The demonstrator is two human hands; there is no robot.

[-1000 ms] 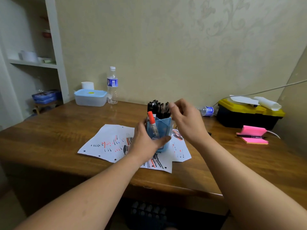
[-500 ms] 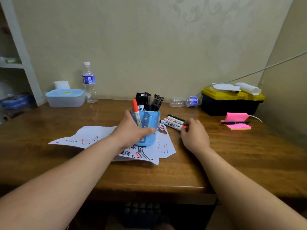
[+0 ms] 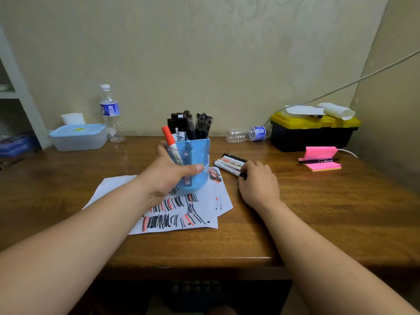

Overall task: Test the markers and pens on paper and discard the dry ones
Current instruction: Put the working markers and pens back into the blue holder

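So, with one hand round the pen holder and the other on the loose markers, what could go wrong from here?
The left hand grips the crowded blue plastic pen holder; its leaning orange-capped marker might tip out if it tilts. The right hand lies on the loose markers beside the scribbled white paper; they could roll, mixing tested with untested.

The desk [image 3: 318, 212] is varnished brown wood, smooth with a soft sheen. The pen holder [image 3: 197, 155] is glossy, translucent blue plastic. The sheets [image 3: 204, 214] beneath are matt white paper. The markers [image 3: 229, 163] have smooth plastic barrels. At the desk's back edge stand a clear plastic bottle [image 3: 110, 114] and a hard plastic toolbox [image 3: 311, 135].
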